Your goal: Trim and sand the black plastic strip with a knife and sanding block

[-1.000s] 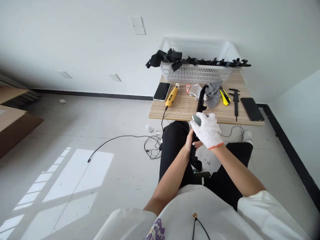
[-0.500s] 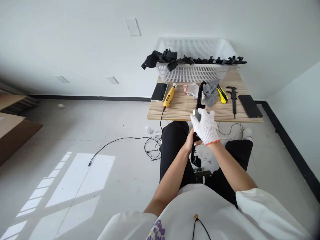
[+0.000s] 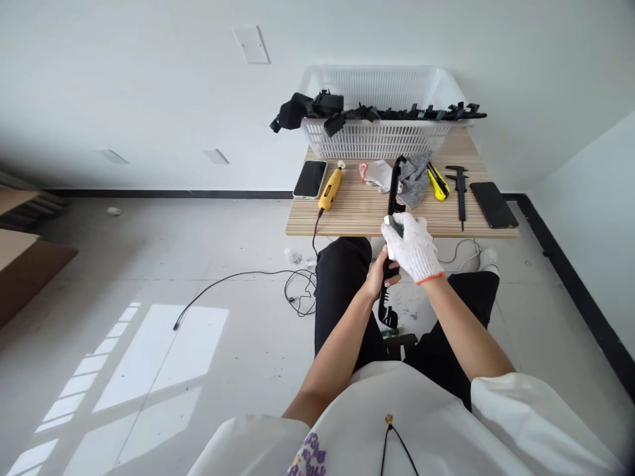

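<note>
**Bench lot: black strip in hand**

No legible writing. Left to right on table (image 3: 357,215): phone (image 3: 310,179), yellow tool (image 3: 328,190), glove (image 3: 380,175), grey cloth (image 3: 411,182), knife (image 3: 437,183), caliper (image 3: 461,188), second phone (image 3: 490,204); basket (image 3: 377,135) behind. Left hand (image 3: 378,276) gripping strip (image 3: 391,264) over lap, top leaning on table edge. Gloved right hand (image 3: 413,248) closed around small grey block (image 3: 394,227) against strip.

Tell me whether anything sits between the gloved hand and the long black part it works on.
Nothing visible does. The right hand, gloved, presses a small grey block straight onto the long black part, and the bare left hand has its grip on that part just below.
</note>
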`<action>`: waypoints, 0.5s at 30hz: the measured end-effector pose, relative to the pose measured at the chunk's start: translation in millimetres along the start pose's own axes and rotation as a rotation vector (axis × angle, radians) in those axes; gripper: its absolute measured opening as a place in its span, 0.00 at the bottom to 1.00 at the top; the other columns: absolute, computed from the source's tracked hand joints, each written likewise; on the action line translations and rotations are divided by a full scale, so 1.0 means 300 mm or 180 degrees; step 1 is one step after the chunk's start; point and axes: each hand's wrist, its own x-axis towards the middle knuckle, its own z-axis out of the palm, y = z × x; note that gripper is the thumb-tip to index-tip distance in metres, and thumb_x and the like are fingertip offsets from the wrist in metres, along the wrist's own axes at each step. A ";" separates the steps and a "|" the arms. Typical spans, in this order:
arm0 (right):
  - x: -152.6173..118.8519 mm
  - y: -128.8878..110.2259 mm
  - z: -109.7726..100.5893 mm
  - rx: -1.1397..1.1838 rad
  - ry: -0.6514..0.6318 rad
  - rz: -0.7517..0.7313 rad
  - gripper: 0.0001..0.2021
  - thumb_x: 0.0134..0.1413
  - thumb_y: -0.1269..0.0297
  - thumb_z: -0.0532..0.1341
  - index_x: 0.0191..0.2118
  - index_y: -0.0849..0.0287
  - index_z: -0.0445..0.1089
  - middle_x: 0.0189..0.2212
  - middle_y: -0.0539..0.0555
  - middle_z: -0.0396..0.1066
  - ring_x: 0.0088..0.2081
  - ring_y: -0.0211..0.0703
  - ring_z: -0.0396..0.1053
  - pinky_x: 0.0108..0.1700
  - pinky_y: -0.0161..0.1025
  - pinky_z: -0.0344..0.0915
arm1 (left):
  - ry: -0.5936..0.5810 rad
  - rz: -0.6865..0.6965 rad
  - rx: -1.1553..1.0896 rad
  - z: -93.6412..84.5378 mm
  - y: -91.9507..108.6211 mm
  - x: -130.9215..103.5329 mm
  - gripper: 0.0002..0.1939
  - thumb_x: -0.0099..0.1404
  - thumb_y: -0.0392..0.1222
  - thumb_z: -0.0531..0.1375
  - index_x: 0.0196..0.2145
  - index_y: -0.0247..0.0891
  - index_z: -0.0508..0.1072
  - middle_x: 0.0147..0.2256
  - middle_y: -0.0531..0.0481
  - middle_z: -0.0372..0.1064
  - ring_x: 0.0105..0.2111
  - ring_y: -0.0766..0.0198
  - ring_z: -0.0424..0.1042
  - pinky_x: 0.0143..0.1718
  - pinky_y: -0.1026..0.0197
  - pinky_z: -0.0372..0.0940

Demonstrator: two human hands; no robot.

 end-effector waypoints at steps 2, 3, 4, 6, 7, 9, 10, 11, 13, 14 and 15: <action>0.013 -0.001 0.013 0.0192 0.0132 0.0026 0.26 0.63 0.42 0.59 0.60 0.48 0.72 0.52 0.62 0.67 0.44 0.57 0.75 0.45 0.52 0.71 | -0.0036 0.0030 0.0053 0.001 0.003 0.002 0.23 0.64 0.58 0.67 0.31 0.41 0.59 0.22 0.62 0.51 0.13 0.76 0.46 0.10 0.70 0.40; 0.018 -0.003 0.018 0.0270 0.0189 0.0048 0.26 0.63 0.43 0.59 0.61 0.48 0.71 0.53 0.63 0.67 0.45 0.57 0.75 0.46 0.52 0.71 | -0.0068 0.0074 0.0091 0.001 0.004 0.003 0.23 0.64 0.58 0.67 0.31 0.41 0.59 0.22 0.62 0.51 0.13 0.77 0.45 0.10 0.71 0.39; 0.021 -0.004 0.020 0.0311 0.0216 0.0066 0.27 0.63 0.43 0.59 0.62 0.49 0.71 0.54 0.63 0.66 0.45 0.57 0.75 0.46 0.52 0.71 | -0.0104 0.0104 0.0119 0.001 0.005 0.003 0.23 0.64 0.58 0.67 0.31 0.41 0.60 0.22 0.62 0.51 0.13 0.77 0.45 0.10 0.71 0.39; 0.017 -0.005 0.009 0.0238 0.0154 0.0056 0.28 0.63 0.42 0.59 0.63 0.49 0.70 0.54 0.64 0.66 0.45 0.58 0.75 0.46 0.53 0.71 | -0.0189 0.0160 0.0166 -0.003 0.005 0.003 0.24 0.63 0.58 0.68 0.32 0.40 0.60 0.23 0.62 0.51 0.13 0.78 0.44 0.10 0.71 0.39; 0.011 -0.004 -0.003 0.0125 0.0066 0.0027 0.28 0.62 0.41 0.59 0.63 0.49 0.70 0.54 0.64 0.66 0.46 0.59 0.75 0.46 0.53 0.71 | -0.0224 0.0192 0.0189 -0.006 0.005 0.003 0.24 0.62 0.58 0.69 0.31 0.40 0.60 0.23 0.62 0.52 0.13 0.78 0.44 0.10 0.71 0.39; -0.006 0.003 -0.031 -0.0149 -0.0167 -0.0032 0.30 0.61 0.40 0.60 0.63 0.47 0.70 0.54 0.64 0.66 0.47 0.61 0.75 0.45 0.53 0.71 | -0.0251 0.0244 0.0232 -0.011 0.005 0.003 0.24 0.62 0.58 0.68 0.31 0.40 0.60 0.24 0.62 0.52 0.13 0.79 0.44 0.10 0.72 0.38; -0.012 0.008 -0.043 -0.0258 -0.0278 -0.0065 0.30 0.60 0.41 0.61 0.64 0.45 0.70 0.55 0.64 0.66 0.47 0.62 0.75 0.45 0.53 0.71 | -0.0257 0.0259 0.0250 -0.012 0.004 0.004 0.24 0.62 0.59 0.68 0.31 0.40 0.60 0.24 0.61 0.53 0.13 0.79 0.43 0.10 0.72 0.38; -0.016 0.013 -0.051 -0.0332 -0.0359 -0.0087 0.31 0.59 0.41 0.62 0.65 0.44 0.69 0.55 0.64 0.67 0.48 0.63 0.75 0.44 0.53 0.71 | -0.0271 0.0261 0.0268 -0.012 0.003 0.005 0.24 0.63 0.59 0.67 0.32 0.40 0.61 0.24 0.61 0.53 0.13 0.79 0.43 0.10 0.72 0.37; -0.014 0.025 -0.048 -0.0348 -0.0364 -0.0104 0.31 0.60 0.43 0.62 0.68 0.42 0.67 0.54 0.64 0.68 0.48 0.63 0.75 0.44 0.53 0.71 | -0.0308 0.0267 0.0299 -0.009 0.001 0.006 0.25 0.63 0.61 0.67 0.32 0.40 0.61 0.24 0.61 0.53 0.13 0.79 0.42 0.10 0.72 0.37; -0.009 0.030 -0.038 -0.0292 -0.0286 -0.0079 0.31 0.61 0.43 0.61 0.69 0.41 0.66 0.53 0.64 0.69 0.47 0.63 0.75 0.44 0.54 0.71 | -0.0319 0.0281 0.0314 -0.007 -0.001 0.006 0.25 0.62 0.61 0.67 0.31 0.40 0.61 0.24 0.61 0.53 0.13 0.79 0.42 0.10 0.72 0.38; -0.004 0.034 -0.025 -0.0209 -0.0178 -0.0029 0.31 0.62 0.44 0.59 0.69 0.42 0.65 0.53 0.64 0.69 0.47 0.62 0.75 0.45 0.54 0.71 | -0.0319 0.0301 0.0335 -0.004 -0.003 0.006 0.26 0.62 0.62 0.68 0.31 0.40 0.61 0.24 0.61 0.52 0.13 0.79 0.43 0.11 0.72 0.38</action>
